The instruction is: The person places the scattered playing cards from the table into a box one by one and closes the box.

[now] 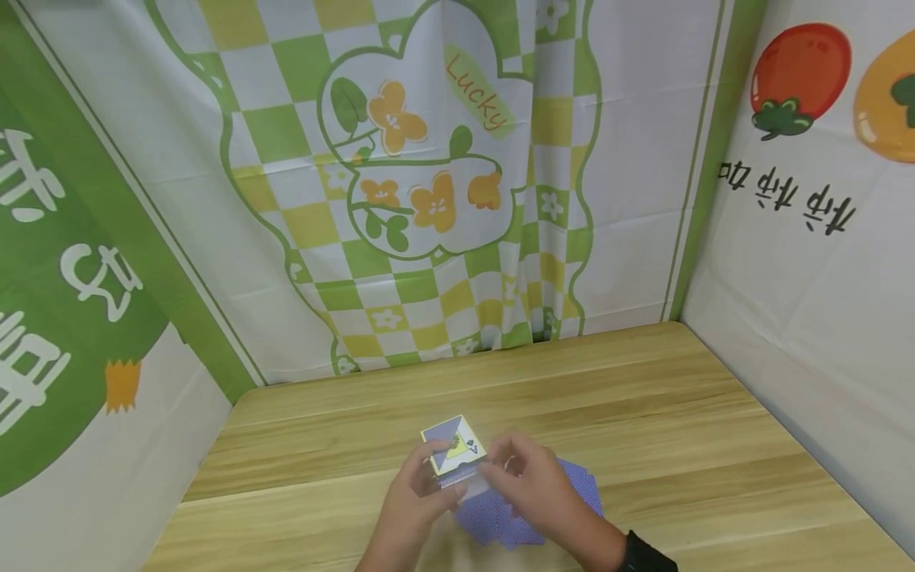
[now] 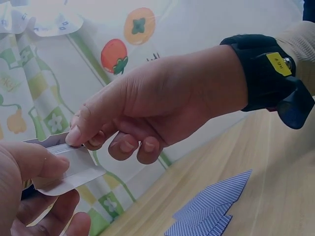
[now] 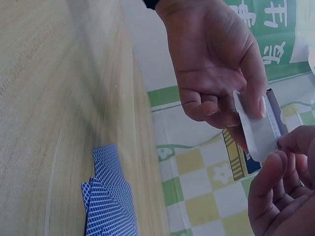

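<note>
A playing-card box (image 1: 472, 458), its face marked with an ace, is held up in front of me by my left hand (image 1: 409, 494). The left thumb presses on its white open flap (image 2: 81, 173), while the fingers lie on the other side. My right hand (image 1: 539, 486) pinches the box's open-end edge between thumb and index finger, its other fingers curled loosely below. Stacked card edges show just inside the opening in the head view. Below the hands, several blue-backed cards (image 1: 493, 520) lie overlapped on the table, partly covered by the right hand.
The wooden table (image 1: 608, 405) runs back to a patterned cloth (image 1: 400, 294) hung behind it. Printed cloth also hangs on the left and right sides. A dark band (image 1: 646, 554) circles my right wrist.
</note>
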{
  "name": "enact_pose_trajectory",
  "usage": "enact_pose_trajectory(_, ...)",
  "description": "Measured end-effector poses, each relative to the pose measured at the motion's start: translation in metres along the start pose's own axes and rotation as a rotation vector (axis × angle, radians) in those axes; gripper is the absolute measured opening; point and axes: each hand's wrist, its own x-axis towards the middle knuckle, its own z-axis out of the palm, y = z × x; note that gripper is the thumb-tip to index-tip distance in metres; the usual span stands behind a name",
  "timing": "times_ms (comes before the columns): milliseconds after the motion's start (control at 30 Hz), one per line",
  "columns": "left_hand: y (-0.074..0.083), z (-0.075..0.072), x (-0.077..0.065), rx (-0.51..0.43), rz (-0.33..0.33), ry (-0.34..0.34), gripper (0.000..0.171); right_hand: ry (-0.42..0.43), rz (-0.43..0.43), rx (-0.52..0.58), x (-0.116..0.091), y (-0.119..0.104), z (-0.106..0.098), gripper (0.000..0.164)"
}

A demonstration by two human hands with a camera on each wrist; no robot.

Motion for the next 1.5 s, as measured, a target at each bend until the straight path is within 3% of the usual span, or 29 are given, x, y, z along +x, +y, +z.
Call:
enact_pose_trajectory(367, 0.001, 0.0, -0.001, -0.004, 0.007, -0.007, 0.061, 0.002, 0.002, -0.022, 0.0, 0.005, -0.006, 0.016)
enact_pose_trajectory(567, 0.0, -0.001, -0.001, -0.011, 0.015, 0.006, 0.061, 0.057, 0.02, -0.056, 0.0, 0.011, -0.012, 0.013)
enact_pose_trajectory(733, 0.0, -0.002, -0.002, -0.024, 0.011, 0.006, 0.061, 0.134, -0.023, -0.152, -0.001, 0.017, -0.021, 0.01)
enact_pose_trajectory(900, 0.001, -0.004, -0.003, -0.035, 0.02, 0.013, 0.062, 0.109, -0.037, -0.266, -0.002, 0.028, -0.037, 0.008)
enact_pose_trajectory(1233, -0.003, -0.013, -0.005, -0.041, 0.025, 0.029, 0.062, 0.031, 0.067, -0.508, -0.023, 0.062, -0.073, 0.03)
enact_pose_trajectory(1500, -0.001, -0.021, -0.007, -0.035, 0.039, 0.053, 0.062, 0.031, 0.139, -0.577, -0.034, 0.074, -0.091, 0.05)
